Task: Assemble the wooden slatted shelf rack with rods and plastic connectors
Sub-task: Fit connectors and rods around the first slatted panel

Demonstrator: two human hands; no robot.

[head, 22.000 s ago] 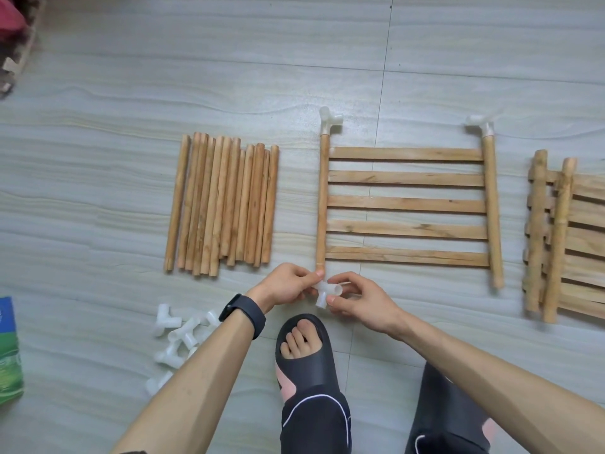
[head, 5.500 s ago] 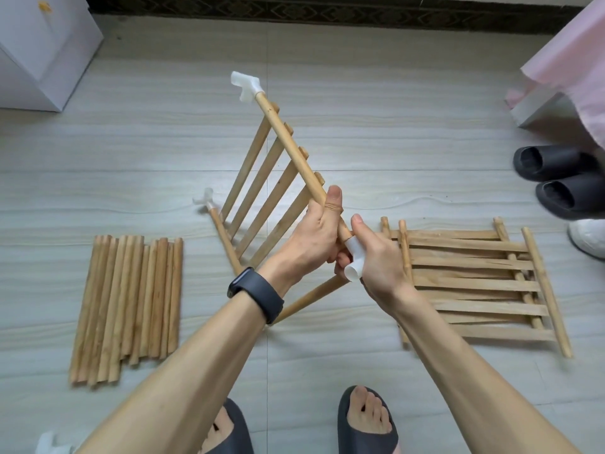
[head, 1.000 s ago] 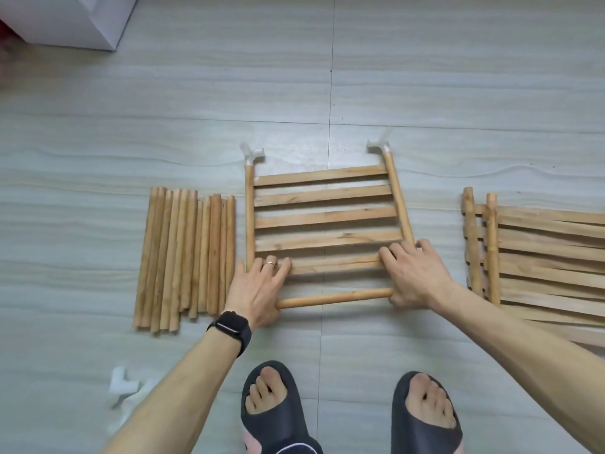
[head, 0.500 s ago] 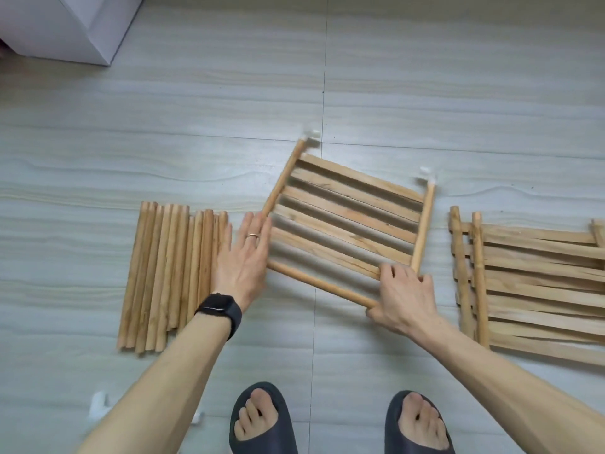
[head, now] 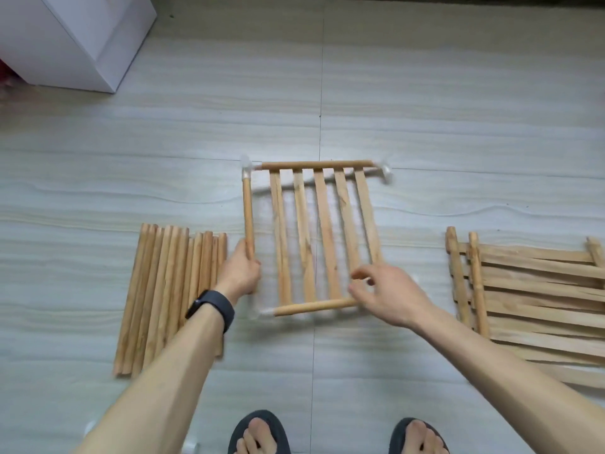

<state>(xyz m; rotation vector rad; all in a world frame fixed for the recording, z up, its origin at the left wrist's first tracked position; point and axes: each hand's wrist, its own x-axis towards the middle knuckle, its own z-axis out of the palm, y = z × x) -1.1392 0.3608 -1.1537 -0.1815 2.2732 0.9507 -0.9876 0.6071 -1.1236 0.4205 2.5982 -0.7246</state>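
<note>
The wooden slatted panel lies mid-floor with its slats running away from me. White plastic connectors sit at its far-left, far-right and near-left corners. A wooden rod joins the two left connectors. My left hand grips this rod near its lower end. My right hand covers the near-right corner, its thumb and fingers curled around the end of the near rail. That corner is hidden and blurred.
A row of loose rods lies left of the panel. Further slatted panels are stacked on the right. A white cabinet stands at the far left. My feet in dark slippers are at the bottom edge.
The panel has turned clockwise on the floor, so its slats now point away from me. My left hand went from lying flat beside it to gripping the side rod.
</note>
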